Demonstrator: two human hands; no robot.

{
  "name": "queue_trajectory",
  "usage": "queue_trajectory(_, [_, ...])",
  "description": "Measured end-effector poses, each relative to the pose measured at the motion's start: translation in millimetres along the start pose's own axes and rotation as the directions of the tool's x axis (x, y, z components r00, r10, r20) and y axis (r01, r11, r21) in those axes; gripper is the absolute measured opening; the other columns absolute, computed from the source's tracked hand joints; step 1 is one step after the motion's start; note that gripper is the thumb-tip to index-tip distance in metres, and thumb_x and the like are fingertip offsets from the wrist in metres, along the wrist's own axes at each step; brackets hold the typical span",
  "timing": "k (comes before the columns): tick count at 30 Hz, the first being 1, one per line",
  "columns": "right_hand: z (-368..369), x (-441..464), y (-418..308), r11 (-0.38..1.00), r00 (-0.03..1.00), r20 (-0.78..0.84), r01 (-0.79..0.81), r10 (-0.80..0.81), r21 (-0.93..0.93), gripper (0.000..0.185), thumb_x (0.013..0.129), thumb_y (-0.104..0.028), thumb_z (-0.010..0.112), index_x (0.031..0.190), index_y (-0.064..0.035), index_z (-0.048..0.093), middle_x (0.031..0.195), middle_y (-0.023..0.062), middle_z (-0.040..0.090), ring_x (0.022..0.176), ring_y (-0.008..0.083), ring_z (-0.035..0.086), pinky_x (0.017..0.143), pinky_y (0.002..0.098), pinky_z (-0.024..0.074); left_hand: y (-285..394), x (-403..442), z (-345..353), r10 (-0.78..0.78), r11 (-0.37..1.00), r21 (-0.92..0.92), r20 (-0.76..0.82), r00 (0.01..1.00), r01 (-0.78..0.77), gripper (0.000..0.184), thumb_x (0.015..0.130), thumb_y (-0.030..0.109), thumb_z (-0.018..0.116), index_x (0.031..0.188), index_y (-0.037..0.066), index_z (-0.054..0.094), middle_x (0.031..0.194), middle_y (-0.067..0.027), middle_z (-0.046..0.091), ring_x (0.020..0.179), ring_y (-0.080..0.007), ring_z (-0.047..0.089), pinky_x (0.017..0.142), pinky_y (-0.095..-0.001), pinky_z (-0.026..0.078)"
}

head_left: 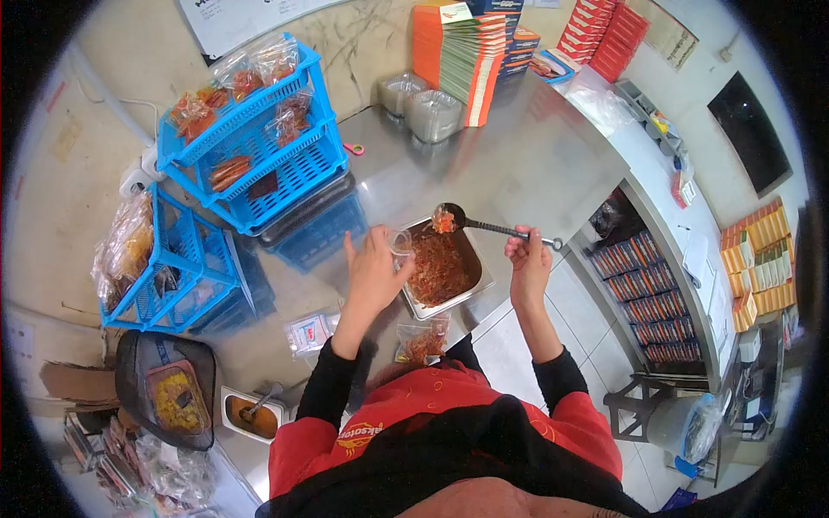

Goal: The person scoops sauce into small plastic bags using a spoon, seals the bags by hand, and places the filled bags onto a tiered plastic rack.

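Observation:
My right hand (528,259) is closed around the handle of a black serving spoon (492,227). The spoon's bowl carries a scoop of red-orange chopped food (444,221) above the far edge of a metal food pan (482,285). More of the red chopped mixture (439,269) lies in the pan. At the pan's left rim, my left hand (376,269) pinches a small clear plastic bag (401,243) with a rounded mouth; its lower part is hard to make out. A filled clear bag of red food (423,342) rests on the counter close to my body.
Blue plastic baskets (250,142) with bagged food stand at the left. Clear containers (432,115) and stacked orange-green boxes (462,65) are at the back. A flat plastic packet (309,334) and a small pan of sauce (252,416) lie to the left. Shelved boxes (643,293) are below, right.

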State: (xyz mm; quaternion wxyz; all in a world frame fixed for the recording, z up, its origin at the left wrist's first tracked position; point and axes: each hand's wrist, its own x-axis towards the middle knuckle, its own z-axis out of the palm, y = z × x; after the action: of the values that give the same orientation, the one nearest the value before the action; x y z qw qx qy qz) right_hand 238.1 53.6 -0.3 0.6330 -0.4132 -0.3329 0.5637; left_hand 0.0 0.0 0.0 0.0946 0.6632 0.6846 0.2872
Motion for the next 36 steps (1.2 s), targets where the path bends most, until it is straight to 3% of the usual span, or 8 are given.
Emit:
queue_trajectory(9, [29, -20, -37, 0.854, 0.836, 0.402, 0.479, -0.373, -0.204, 0.024, 0.094, -0.017, 0.048, 0.094, 0.0037, 0.06, 0.076, 0.0079, 0.063, 0.065, 0.0137, 0.058, 0.061, 0.0263, 0.0474, 31, 19, 8, 0.1, 0.995, 0.006, -0.089, 0.991, -0.1, 0.052, 0.079, 0.03, 0.063, 0.111, -0.003, 0.038, 0.103, -0.0181, 0.056, 0.101, -0.0327, 0.055, 0.103, -0.0571, 0.013])
queue_trajectory(12, [34, -30, -49, 0.371, 0.438, 0.782, 0.884, -0.444, -0.285, 0.013, 0.079, -0.001, 0.062, 0.092, 0.0005, 0.063, 0.079, 0.0105, 0.064, 0.064, 0.0205, 0.061, 0.056, 0.0281, 0.0473, 35, 19, 9, 0.061, 0.998, 0.005, -0.082, 0.995, -0.061, 0.053, 0.078, 0.03, 0.063, 0.112, -0.003, 0.037, 0.101, -0.0178, 0.057, 0.101, -0.033, 0.055, 0.103, -0.0575, 0.012])
queue_trajectory(15, [41, -37, -57, 0.293, 0.343, 0.822, 0.929, -0.455, -0.225, 0.013, 0.079, -0.002, 0.062, 0.091, -0.0014, 0.064, 0.078, 0.0101, 0.064, 0.065, 0.0229, 0.061, 0.056, 0.0287, 0.0472, 35, 19, 8, 0.075, 0.997, -0.028, -0.097, 0.992, -0.078, 0.054, 0.078, 0.029, 0.064, 0.112, -0.003, 0.037, 0.1, -0.0178, 0.057, 0.1, -0.0331, 0.055, 0.103, -0.0577, 0.012])
queue_trajectory(25, [44, -34, -55, 0.313, 0.357, 0.802, 0.923, -0.48, -0.224, 0.01, 0.084, -0.003, 0.057, 0.092, 0.0013, 0.062, 0.081, 0.0101, 0.064, 0.067, 0.0206, 0.062, 0.058, 0.029, 0.0484, 32, 18, 6, 0.041, 0.997, -0.056, -0.155, 0.987, -0.051, 0.053, 0.079, 0.028, 0.063, 0.112, -0.003, 0.037, 0.101, -0.0175, 0.057, 0.1, -0.0319, 0.055, 0.103, -0.0565, 0.012])
queue_trajectory(27, [43, -31, -38, 0.681, 0.7, 0.49, 0.686, -0.52, -0.256, 0.016, 0.091, -0.007, 0.049, 0.089, 0.0034, 0.061, 0.077, 0.008, 0.063, 0.068, 0.0162, 0.061, 0.062, 0.0274, 0.0483, 26, 17, 9, 0.043, 0.997, -0.061, -0.17, 0.984, -0.054, 0.051, 0.079, 0.028, 0.062, 0.111, -0.003, 0.038, 0.099, -0.0167, 0.057, 0.098, -0.0316, 0.056, 0.104, -0.0559, 0.012])
queue_trajectory(31, [26, -15, -11, 0.876, 0.908, 0.204, 0.41, -0.366, -0.254, 0.028, 0.097, -0.016, 0.04, 0.091, 0.0029, 0.059, 0.076, 0.0057, 0.06, 0.066, 0.0119, 0.057, 0.066, 0.0248, 0.0467, 9, 15, 10, 0.124, 0.977, -0.126, -0.313, 0.942, -0.17, 0.047, 0.079, 0.026, 0.063, 0.107, -0.002, 0.038, 0.094, -0.015, 0.055, 0.086, -0.0308, 0.057, 0.101, -0.0562, 0.018])
queue_trajectory(35, [20, -15, 17, 0.702, 0.918, 0.397, 0.276, 0.01, -0.657, 0.021, 0.092, -0.021, 0.049, 0.1, -0.0029, 0.058, 0.084, 0.0115, 0.061, 0.07, 0.0185, 0.058, 0.069, 0.0275, 0.0455, 15, 8, 5, 0.051, 0.942, -0.29, -0.371, 0.927, -0.168, 0.042, 0.079, 0.02, 0.064, 0.103, 0.0, 0.036, 0.084, -0.0133, 0.055, 0.086, -0.0319, 0.055, 0.093, -0.043, 0.033])
queue_trajectory(36, [27, -18, 19, 0.194, 0.741, 0.578, 0.657, -0.342, -0.728, 0.033, 0.083, -0.023, 0.061, 0.108, -0.0039, 0.052, 0.092, 0.0149, 0.058, 0.09, 0.0279, 0.056, 0.079, 0.0364, 0.0432, 18, 6, 4, 0.046, 0.945, -0.286, -0.368, 0.929, -0.16, 0.042, 0.079, 0.02, 0.064, 0.103, 0.0, 0.036, 0.084, -0.0133, 0.055, 0.086, -0.0319, 0.055, 0.093, -0.043, 0.033])
